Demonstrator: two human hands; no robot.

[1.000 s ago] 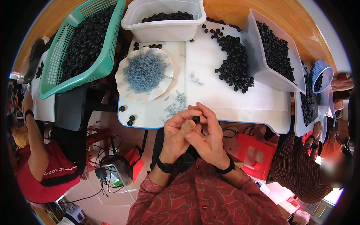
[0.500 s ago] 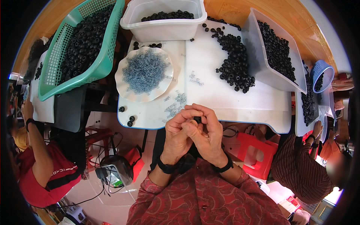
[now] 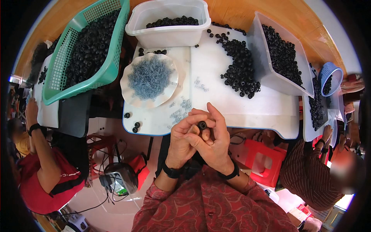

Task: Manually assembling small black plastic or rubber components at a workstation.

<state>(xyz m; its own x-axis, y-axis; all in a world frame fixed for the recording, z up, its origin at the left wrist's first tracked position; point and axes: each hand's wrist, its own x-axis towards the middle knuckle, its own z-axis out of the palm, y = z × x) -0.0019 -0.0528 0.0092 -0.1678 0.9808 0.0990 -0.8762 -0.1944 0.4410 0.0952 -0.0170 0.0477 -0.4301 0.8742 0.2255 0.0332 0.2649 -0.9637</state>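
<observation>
A: What do the hands have?

B: One black bead (image 3: 201, 125), held up at the fingertips in front of the chest, just off the table's near edge; the left hand (image 3: 179, 141) and the right hand (image 3: 216, 149) meet round it, fingers and thumbs bent in almost closed; how the grip is shared I can't tell.

A: What could go wrong?

B: The bead is small and round, so a loosened pinch might let it drop to the floor (image 3: 125, 154); the loose beads (image 3: 136, 125) near the table's (image 3: 247, 112) front corner could roll off at a knock; farther in, a bump might spill the small bluish pieces (image 3: 150, 77) from the plate (image 3: 158, 101), or scatter the bead heap (image 3: 239, 65).

A: Any writing?

B: Pale lettering on the neighbour's red top (image 3: 46, 185), too small to make out; I see no label on the green basket (image 3: 106, 73) or the white tub (image 3: 166, 37).
</observation>
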